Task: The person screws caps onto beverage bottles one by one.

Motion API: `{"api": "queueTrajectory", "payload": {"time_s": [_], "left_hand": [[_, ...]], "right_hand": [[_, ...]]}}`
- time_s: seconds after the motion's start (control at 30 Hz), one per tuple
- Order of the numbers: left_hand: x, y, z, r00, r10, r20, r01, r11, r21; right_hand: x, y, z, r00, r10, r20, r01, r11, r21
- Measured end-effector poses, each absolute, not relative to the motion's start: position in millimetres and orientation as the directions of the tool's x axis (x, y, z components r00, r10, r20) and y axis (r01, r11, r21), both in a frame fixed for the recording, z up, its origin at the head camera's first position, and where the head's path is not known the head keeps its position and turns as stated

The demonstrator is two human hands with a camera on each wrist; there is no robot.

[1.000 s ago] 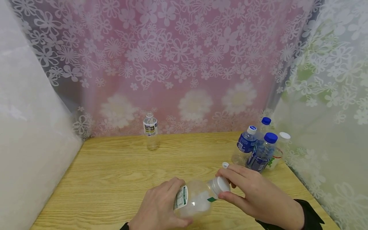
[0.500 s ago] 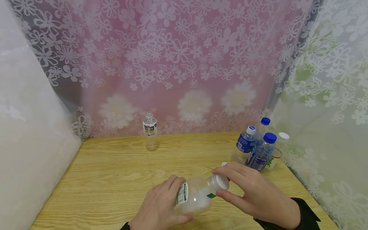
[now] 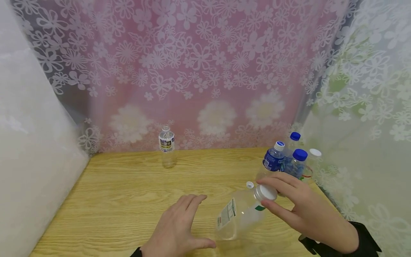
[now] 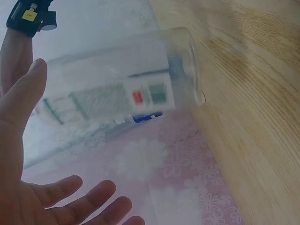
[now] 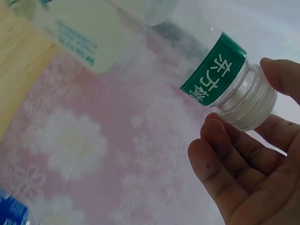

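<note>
My right hand (image 3: 302, 203) pinches the white cap (image 5: 258, 105) of a clear plastic bottle (image 3: 239, 216) between thumb and fingers. Tilted, the bottle slants down to the left with its base near the tabletop. A green label band (image 5: 215, 70) rings its neck, and a pale printed label (image 4: 108, 101) covers its side. Left of the bottle's base, my left hand (image 3: 176, 228) is spread with thumb and fingers apart, holding nothing. A small white loose cap (image 3: 250, 185) appears just beyond the bottle's neck.
Bottles with blue and white caps (image 3: 300, 155) stand clustered at the table's right edge, behind my right hand. An uncapped clear bottle (image 3: 167, 146) stands at the back of the wooden table (image 3: 122, 192). Flowered curtains (image 3: 205, 71) border the back and sides.
My left hand has let go of the bottle. My right hand has moved right and slightly up with it, pulling it away from the left hand.
</note>
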State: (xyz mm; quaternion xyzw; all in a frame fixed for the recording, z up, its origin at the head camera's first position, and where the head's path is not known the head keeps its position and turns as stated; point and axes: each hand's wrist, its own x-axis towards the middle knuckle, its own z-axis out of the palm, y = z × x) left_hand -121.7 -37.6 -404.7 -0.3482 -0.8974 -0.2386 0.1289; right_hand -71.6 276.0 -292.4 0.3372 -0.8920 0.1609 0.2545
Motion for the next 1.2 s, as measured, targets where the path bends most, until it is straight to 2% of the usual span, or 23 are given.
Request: {"api": "queueTrajectory", "payload": {"time_s": [0.57,0.8,1.2], "left_hand": [[-122.7,-43.9,-404.6,-0.708,0.562,0.427,0.701,0.627,0.339],[-123.3,-45.6,-403.5,-0.713,0.552,0.433,0.696,0.635,0.337],[-127.6,-48.3,-405.9,-0.754,0.534,0.383,0.654,0.669,0.354]], "right_hand": [[-74.6,371.2,-294.6,-0.750,-0.271,0.604,-0.389,0.919,-0.071],[-85.6,407.2,-300.5,-0.751,-0.236,0.617,-0.336,0.941,-0.050],[-106.3,432.2,-303.7,-0.839,-0.149,0.523,-0.238,0.965,-0.106]]}}
